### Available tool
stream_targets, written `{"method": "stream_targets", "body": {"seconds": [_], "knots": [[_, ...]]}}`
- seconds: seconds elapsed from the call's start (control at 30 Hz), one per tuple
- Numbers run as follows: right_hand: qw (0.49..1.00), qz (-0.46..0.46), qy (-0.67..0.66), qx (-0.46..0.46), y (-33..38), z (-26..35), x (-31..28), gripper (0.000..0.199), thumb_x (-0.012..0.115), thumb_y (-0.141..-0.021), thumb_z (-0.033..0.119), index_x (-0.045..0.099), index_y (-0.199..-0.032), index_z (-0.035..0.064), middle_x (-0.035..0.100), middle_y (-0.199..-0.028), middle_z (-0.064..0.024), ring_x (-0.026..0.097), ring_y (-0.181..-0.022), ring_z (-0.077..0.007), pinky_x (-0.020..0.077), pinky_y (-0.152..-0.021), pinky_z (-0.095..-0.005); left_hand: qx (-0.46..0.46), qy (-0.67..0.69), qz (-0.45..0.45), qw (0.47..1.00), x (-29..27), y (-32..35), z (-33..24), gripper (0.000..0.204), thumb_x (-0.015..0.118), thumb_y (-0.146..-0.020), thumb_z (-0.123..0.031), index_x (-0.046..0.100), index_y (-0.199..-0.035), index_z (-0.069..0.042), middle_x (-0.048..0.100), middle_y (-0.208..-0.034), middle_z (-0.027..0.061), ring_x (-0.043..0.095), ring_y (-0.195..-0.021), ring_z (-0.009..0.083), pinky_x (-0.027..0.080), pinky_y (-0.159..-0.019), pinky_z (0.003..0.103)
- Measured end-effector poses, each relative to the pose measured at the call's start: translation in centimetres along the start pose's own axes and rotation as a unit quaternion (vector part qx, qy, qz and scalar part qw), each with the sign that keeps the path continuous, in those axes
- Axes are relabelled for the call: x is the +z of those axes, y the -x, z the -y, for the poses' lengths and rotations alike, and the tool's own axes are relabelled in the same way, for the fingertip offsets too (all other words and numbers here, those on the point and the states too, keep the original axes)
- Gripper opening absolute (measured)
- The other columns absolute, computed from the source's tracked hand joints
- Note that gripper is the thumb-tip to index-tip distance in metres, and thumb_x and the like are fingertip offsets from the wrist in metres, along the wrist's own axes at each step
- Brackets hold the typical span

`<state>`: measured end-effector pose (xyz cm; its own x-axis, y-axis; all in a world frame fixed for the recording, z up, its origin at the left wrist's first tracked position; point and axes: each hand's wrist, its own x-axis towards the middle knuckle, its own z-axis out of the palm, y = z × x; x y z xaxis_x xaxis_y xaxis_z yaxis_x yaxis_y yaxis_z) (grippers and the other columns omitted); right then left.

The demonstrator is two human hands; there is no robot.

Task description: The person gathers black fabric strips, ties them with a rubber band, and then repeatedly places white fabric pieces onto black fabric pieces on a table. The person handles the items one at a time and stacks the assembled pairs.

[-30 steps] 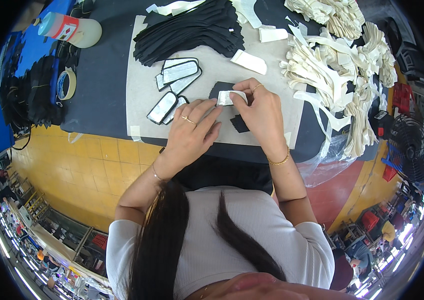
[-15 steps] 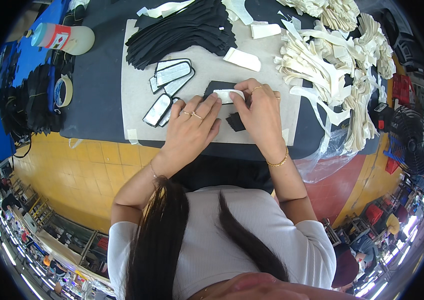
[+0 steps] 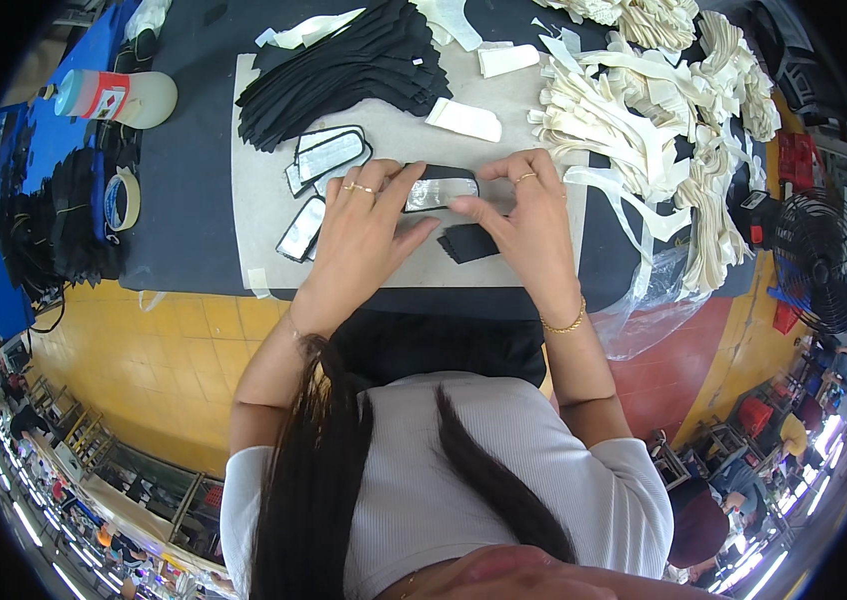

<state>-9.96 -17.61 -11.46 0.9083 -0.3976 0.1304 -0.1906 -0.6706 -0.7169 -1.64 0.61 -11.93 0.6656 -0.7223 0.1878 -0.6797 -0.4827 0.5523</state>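
My left hand [image 3: 364,225] and my right hand [image 3: 524,215] press flat on a black strip with a pale shiny centre [image 3: 441,192], lying on a grey work mat [image 3: 264,180]. Fingertips of both hands meet on the strip. A small stack of black pieces [image 3: 472,242] lies just below it, under my right palm's edge. Left of my left hand lie finished black-edged pale strips [image 3: 329,155] and another one [image 3: 301,228].
A fan of black fabric pieces [image 3: 344,65] lies at the mat's far side, white strips [image 3: 464,118] beside it. A heap of cream straps [image 3: 644,100] fills the right. A glue bottle [image 3: 114,97], a tape roll [image 3: 122,198] and a black fan [image 3: 829,262] stand around.
Both hands have lowered the strip from a lifted, folded hold and now flatten it on the mat. The view has tilted slightly.
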Motion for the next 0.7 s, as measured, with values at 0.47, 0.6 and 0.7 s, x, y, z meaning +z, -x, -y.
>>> {"method": "stream_targets", "body": {"seconds": [0.47,0.6,0.7], "knots": [[0.937,-0.105,-0.32,0.093,0.3,-1.2,-2.1,0.017,0.074,-0.09,0.01,0.061,-0.085,0.0013,0.069,-0.089,-0.0039,0.053,-0.076,-0.0061,0.0438,-0.072,-0.0216,-0.055,0.032,-0.037,0.997,-0.9,-0.4,0.1,0.04,0.085,-0.073,-0.017,0.068,-0.107,-0.005,0.06,-0.108,0.0105,0.058,-0.105,0.029,0.045,-0.091,0.039],[0.955,-0.085,-0.264,0.104,0.6,-1.4,-1.6,0.018,0.075,-0.089,0.013,0.062,-0.084,0.0012,0.071,-0.088,-0.0045,0.055,-0.078,-0.0077,0.0446,-0.074,-0.0237,-0.112,0.035,-0.112,0.987,-3.3,-0.5,2.2,0.042,0.086,-0.071,-0.017,0.068,-0.106,-0.006,0.062,-0.108,0.0106,0.06,-0.102,0.0288,0.048,-0.087,0.037],[0.972,-0.053,-0.208,0.094,0.5,-1.0,-0.8,0.019,0.075,-0.088,0.014,0.062,-0.082,0.0008,0.071,-0.09,-0.0053,0.057,-0.081,-0.0089,0.045,-0.077,-0.0253,-0.164,-0.024,-0.126,0.978,-4.6,-0.3,3.7,0.042,0.087,-0.072,-0.022,0.069,-0.106,-0.006,0.061,-0.11,0.0103,0.056,-0.105,0.0301,0.043,-0.094,0.04]]}}
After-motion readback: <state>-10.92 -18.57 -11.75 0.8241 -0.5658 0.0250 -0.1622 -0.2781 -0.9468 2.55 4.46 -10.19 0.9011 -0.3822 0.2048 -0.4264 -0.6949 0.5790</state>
